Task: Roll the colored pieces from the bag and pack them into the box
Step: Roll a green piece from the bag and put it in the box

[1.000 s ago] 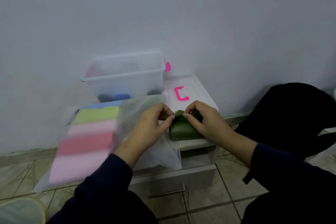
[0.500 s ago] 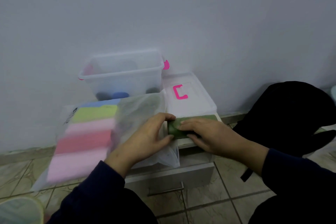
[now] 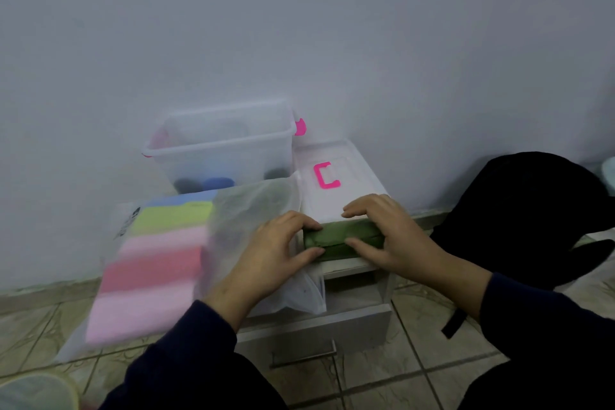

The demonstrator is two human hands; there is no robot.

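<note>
While only the head view is given, it shows enough: the green piece [image 3: 344, 239], already wound into a short roll, lies at the front edge of the small white cabinet [image 3: 352, 293], just before the box lid [image 3: 336, 176] with its pink handle; the left hand [image 3: 266, 253] pinches the roll's left end between thumb and curled fingers, and the right hand [image 3: 392, 236] is clamped over its right end, fingers behind and thumb in front; the clear box [image 3: 219, 146] stands open behind, near the wall, with what seem to be dark and blue rolls at its bottom, though the plastic blurs them; the bag [image 3: 253, 220] lies to the left with the remaining colored pieces [image 3: 156, 260] stacked inside. The roll looks soft, light and springy, likely to uncoil if released, so it is best held round its middle with the loose edge pinned under the fingers.
</note>
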